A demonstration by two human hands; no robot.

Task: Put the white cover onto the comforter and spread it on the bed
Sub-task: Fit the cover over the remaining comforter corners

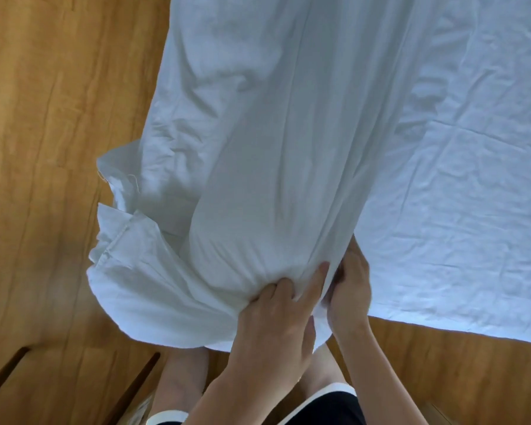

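Fig.: near end of bundle, gripped at bed corner.

Nearest: my left hand [276,314] is clenched on gathered fabric at the bottom of the white cover [258,185], fingers [311,282] dug into the folds. My right hand [348,289], touching the left on its right, pinches the same bunch; thumb side hidden behind cloth.

Just beyond the hands: the cover bulges as a long rounded tube running away from me. Judged contents: the comforter, inside & not itself visible, so I can't tell how far in it sits. Left of my left hand, a loose hemmed flap [120,240] hangs over the wood floor [43,148].

Further, right of my right hand & beyond: the bed [457,179], flat wrinkled white sheet, bundle lying along its left edge.

Risks (judgement):
- filling bunched in the middle; a shake w/o corners pinned leaves it lumpy
- grip holds cover only, so the comforter slides back
- the flap drags on the floor
- the bundle slips off the bed edge.
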